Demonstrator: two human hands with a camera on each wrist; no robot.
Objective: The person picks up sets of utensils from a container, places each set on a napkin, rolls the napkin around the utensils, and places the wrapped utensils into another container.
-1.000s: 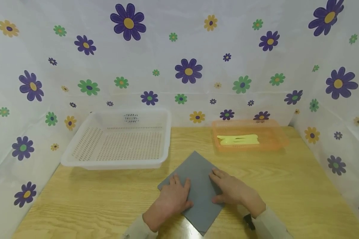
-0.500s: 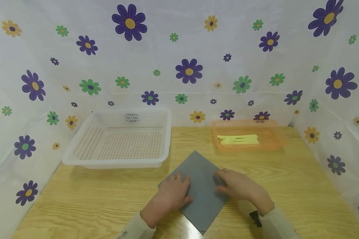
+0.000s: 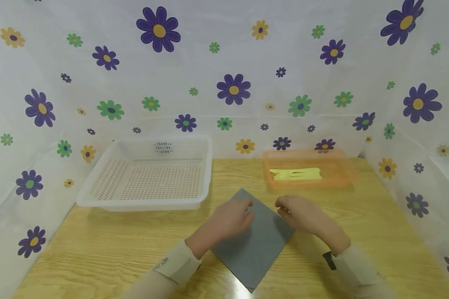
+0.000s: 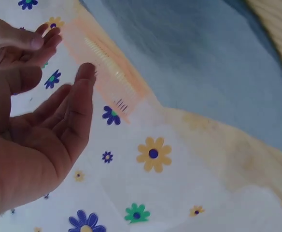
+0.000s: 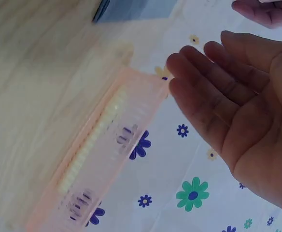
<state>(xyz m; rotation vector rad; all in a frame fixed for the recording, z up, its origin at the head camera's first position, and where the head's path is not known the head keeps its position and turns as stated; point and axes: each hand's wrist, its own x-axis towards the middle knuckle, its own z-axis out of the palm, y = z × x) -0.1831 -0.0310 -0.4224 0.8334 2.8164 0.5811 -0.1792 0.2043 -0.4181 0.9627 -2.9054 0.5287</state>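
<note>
A flat grey rectangular piece (image 3: pixel 258 253) lies turned cornerwise on the wooden table; its exact kind is unclear, though a dark layered edge shows in the right wrist view. My left hand (image 3: pixel 230 220) is over its left part, loosely bent and holding nothing. Near its right corner hovers my right hand (image 3: pixel 303 214), also without anything in it. In the left wrist view the left hand's fingers (image 4: pixel 80 104) are relaxed and apart from the grey piece (image 4: pixel 204 53). The right hand's fingers (image 5: pixel 213 92) look relaxed in the right wrist view.
A white perforated basket (image 3: pixel 142 202) stands at the back left. At the back right is an orange basket (image 3: pixel 338 178) holding flat yellow pieces (image 3: pixel 297 174). A flowered white sheet (image 3: pixel 194 54) surrounds the table (image 3: pixel 116 253) at the back and sides.
Both hands have come off their spread pressing positions on the grey piece. The left hand moved right and farther back; the right hand moved right and back. The grey piece stays nearly in place.
</note>
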